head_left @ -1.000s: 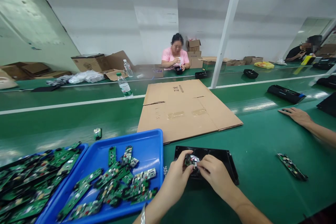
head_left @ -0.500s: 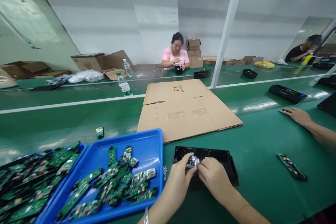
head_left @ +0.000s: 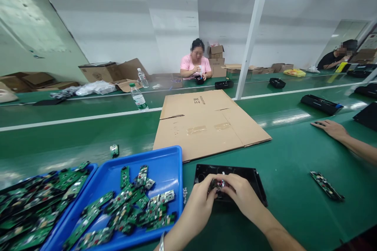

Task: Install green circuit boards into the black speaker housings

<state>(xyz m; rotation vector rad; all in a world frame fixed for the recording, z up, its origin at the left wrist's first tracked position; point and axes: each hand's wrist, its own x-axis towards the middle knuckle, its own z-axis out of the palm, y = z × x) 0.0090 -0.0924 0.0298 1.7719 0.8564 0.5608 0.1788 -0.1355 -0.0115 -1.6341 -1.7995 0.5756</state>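
Note:
My left hand [head_left: 202, 195] and my right hand [head_left: 242, 192] are closed together over a black plastic casing [head_left: 257, 188]. Between their fingertips is a small part that looks like a circuit board [head_left: 218, 184], with shiny and red bits on it. Fingers cover most of this part, so its full shape is hidden. The casing lies on the green bench under both hands. Left of my left hand stands a blue tray [head_left: 179, 172] with several loose green circuit boards [head_left: 156, 208] in it.
A second pile of circuit boards [head_left: 38, 204] fills the far left. Flattened cardboard [head_left: 206, 125] lies ahead. One long board [head_left: 326, 186] rests at right, near another person's hand [head_left: 330, 128]. Small pale pieces [head_left: 185, 195] sit beside the tray. A co-worker [head_left: 196, 62] sits opposite.
The small part has turned between my fingers: its shiny silver face showed before, and now darker areas with red bits show. My right hand has rotated, its fingers arching over the part.

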